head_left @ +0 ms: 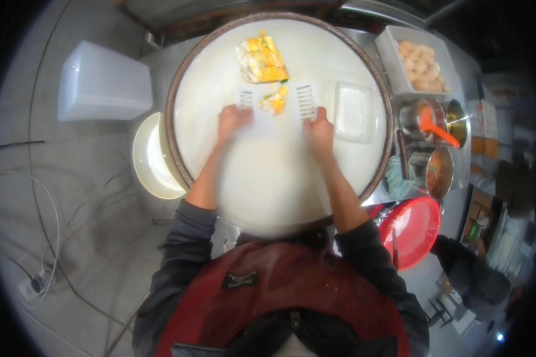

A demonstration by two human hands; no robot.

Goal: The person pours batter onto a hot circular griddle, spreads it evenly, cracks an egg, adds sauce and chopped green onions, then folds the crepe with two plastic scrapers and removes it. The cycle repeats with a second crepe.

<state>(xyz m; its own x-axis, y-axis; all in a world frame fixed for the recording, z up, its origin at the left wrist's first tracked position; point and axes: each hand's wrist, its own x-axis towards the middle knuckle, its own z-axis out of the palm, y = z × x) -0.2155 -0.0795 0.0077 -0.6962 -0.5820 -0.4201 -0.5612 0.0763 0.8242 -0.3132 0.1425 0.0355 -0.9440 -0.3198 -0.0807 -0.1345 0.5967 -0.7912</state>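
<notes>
Before me is a large round pale work surface [196, 89] with a brown rim. My left hand [234, 121] grips a slotted spatula [245, 99], its blade pointing away from me. In my right hand [320, 130] is a second slotted spatula [306, 100], set apart from the first. A small piece of yellow and white egg pancake [274, 100] lies between the two blades. Beyond it sits a larger folded egg pancake [262, 60], cut into several pieces. A clear rectangular tray [353, 111] rests right of my right hand. Pale blur covers the surface between my forearms.
At right are a white bin [386, 67] of eggs, a steel pot [408, 120] with an orange utensil [437, 127], another pot [422, 167], a cloth [398, 178] and a red basin [422, 250]. A cream bowl [145, 151] and translucent bin [105, 82] are left. Another person [473, 272] is lower right.
</notes>
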